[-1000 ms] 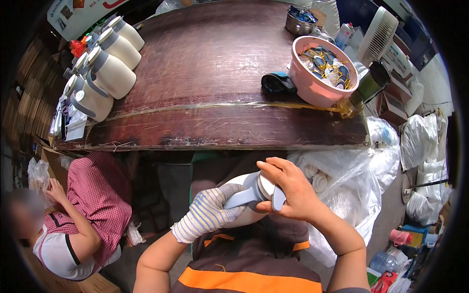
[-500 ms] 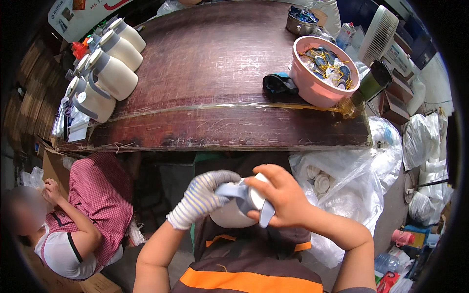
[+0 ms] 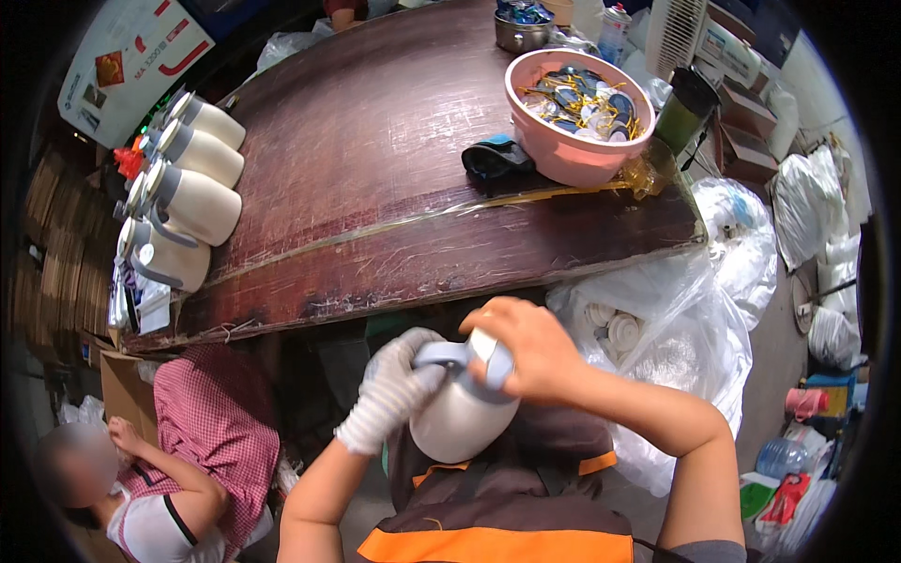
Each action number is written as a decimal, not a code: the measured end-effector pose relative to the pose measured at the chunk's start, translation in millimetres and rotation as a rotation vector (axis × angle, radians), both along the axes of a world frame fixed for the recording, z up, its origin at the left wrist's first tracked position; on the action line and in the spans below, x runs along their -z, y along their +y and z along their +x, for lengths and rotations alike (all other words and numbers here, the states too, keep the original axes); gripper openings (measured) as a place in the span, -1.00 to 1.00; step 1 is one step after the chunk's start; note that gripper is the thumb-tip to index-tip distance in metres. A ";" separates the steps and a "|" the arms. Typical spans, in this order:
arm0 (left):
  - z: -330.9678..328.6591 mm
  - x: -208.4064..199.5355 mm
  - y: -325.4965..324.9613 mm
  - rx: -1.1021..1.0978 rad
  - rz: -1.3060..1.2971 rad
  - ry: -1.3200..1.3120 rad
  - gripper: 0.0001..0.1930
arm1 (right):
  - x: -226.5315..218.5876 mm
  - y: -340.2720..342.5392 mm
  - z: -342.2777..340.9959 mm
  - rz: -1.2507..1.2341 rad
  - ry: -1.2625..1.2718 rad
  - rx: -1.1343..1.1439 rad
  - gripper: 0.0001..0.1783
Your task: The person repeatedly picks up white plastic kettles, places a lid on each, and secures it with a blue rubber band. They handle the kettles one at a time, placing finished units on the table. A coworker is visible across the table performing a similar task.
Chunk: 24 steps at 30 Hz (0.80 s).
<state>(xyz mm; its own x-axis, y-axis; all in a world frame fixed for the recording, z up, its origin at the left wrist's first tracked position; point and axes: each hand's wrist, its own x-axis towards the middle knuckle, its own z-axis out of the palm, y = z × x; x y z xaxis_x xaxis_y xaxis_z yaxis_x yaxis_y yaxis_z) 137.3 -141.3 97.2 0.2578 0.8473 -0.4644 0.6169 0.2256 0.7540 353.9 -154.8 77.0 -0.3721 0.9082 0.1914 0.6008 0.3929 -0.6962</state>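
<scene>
A cream vacuum jug (image 3: 460,422) with a grey-blue collar and handle is held above my lap, tilted. My left hand (image 3: 389,385), in a striped knit glove, is closed around the handle. My bare right hand (image 3: 540,352) grips the top, its fingers curled over the white lid (image 3: 484,345) and the grey spout side. Those fingers partly hide the lid, so how it sits in the collar cannot be made out.
Several similar jugs (image 3: 202,202) stand along the table's left edge. On the dark wooden table (image 3: 366,159) are a pink tub (image 3: 572,155) of lids and a black-and-blue pouch (image 3: 497,159). A plastic bag (image 3: 685,347) with white round parts lies below right. A person (image 3: 202,450) sits at left.
The view has swung, so the table slants more. The jug has tilted, showing more of its body. Both hands keep hold, and the right fingers have shifted over the lid.
</scene>
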 end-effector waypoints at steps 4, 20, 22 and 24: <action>26.3 12.8 -66.9 0.148 -0.019 -0.202 -0.57 | 12.6 29.4 4.3 -0.305 -0.002 0.172 -0.37; -6.5 3.8 -60.0 -0.183 -0.114 -0.523 -0.61 | -6.4 14.3 -10.0 0.012 -0.036 -0.008 -0.31; -28.8 8.6 -39.9 -0.201 -0.156 -0.556 -0.65 | -9.9 13.5 -3.1 0.118 -0.033 -0.186 -0.31; -44.4 12.3 -26.8 -0.144 -0.114 -0.516 -0.71 | -14.7 14.7 0.2 0.151 0.005 -0.376 -0.34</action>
<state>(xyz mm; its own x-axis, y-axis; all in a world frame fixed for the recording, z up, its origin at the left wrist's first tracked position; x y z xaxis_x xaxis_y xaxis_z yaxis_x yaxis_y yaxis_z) 92.9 -168.1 84.9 0.3618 0.8423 -0.3995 0.1300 0.3787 0.9163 354.1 -140.0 91.7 -0.6717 0.6707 0.3147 0.3925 0.6824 -0.6167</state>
